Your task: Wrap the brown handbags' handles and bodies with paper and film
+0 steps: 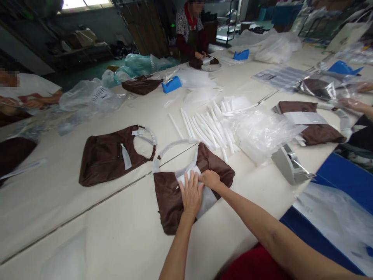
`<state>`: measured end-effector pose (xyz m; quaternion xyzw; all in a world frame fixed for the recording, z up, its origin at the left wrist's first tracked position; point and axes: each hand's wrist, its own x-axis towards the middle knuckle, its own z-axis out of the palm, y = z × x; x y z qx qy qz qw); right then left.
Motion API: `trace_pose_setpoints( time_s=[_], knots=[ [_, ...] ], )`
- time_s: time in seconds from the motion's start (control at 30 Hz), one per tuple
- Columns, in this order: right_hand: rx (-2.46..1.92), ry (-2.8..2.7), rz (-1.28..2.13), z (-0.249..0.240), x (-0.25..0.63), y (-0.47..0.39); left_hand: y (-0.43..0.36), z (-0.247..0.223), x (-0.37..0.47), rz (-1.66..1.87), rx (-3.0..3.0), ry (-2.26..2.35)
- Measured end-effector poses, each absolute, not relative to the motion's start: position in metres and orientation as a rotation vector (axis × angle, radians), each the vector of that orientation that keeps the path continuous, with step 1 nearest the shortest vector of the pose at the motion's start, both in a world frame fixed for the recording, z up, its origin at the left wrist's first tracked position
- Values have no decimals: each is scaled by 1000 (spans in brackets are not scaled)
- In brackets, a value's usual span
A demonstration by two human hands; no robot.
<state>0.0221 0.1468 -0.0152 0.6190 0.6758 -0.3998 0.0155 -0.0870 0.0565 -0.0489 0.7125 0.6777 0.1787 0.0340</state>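
A brown handbag [167, 204] lies flat on the table in front of me, its handle [171, 146] wrapped in white padding and looping away from me. Across its middle runs a white wrapping sheet [207, 202]. My left hand [191, 193] rests on that sheet with fingers stretched out, pressing it against the bag. Right beside it, my right hand [211, 179] is closed, its curled fingers at the sheet's edge near the top of the bag. Its fingertips are partly hidden. To the left lies a second brown handbag [100, 157] with a tag and a wrapped handle.
White padding strips [204, 126] and clear plastic bags [259, 132] lie beyond my bag. A grey tape dispenser [291, 165] stands at the right edge; a blue one [171, 84] stands farther back. Co-workers handle bags at the left, back and right. Another wrapped handbag [310, 130] lies right.
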Motion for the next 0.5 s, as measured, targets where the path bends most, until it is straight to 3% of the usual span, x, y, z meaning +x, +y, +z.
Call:
trace_pose_setpoints(
  time_s=[0.2,0.37,0.43,0.5],
  knots=[
    [1840,2077,-1742,-5,51,146,68,-61,-99,423,2190,2179],
    [2000,1962,-2429,-9,164,103,74,-61,-95,534,2190,2180],
    [2367,1889,-2285,-3,227,88,76,-61,-94,561,2193,2174],
    [2790,1858,-1882,9,290,82,76,-61,-93,577,2195,2171]
  ],
)
